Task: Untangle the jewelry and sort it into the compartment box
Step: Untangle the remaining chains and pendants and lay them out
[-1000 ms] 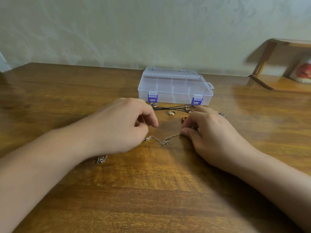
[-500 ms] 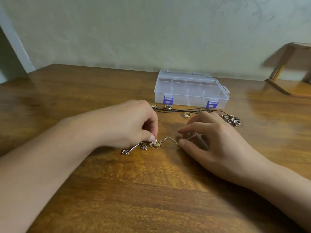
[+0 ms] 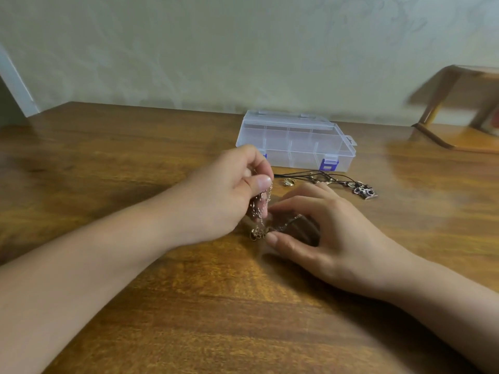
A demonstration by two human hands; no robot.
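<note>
Wooden table [image 3: 135,157] fills the lower frame under a pale wall, with a clear plastic compartment box [image 3: 295,143], lid closed, at upper centre. Half a second ago the thin gold chain [image 3: 262,214] lay flat between the two hands; now the left hand [image 3: 224,195] has risen and pinches the chain's upper end between thumb and forefinger, so the chain hangs down toward the wood. The right hand [image 3: 324,233] sits just beside it at centre frame, thumb tip pressing the chain's lower clump to the table, its other fingers loosely spread. Lifting one end likely lets the knot show and loosen, so untangling is under way; nothing looks sorted yet. Behind the hands, in front of the box, lie a black cord [image 3: 310,175] with a camera charm [image 3: 366,191] and a small ring [image 3: 288,182].
</note>
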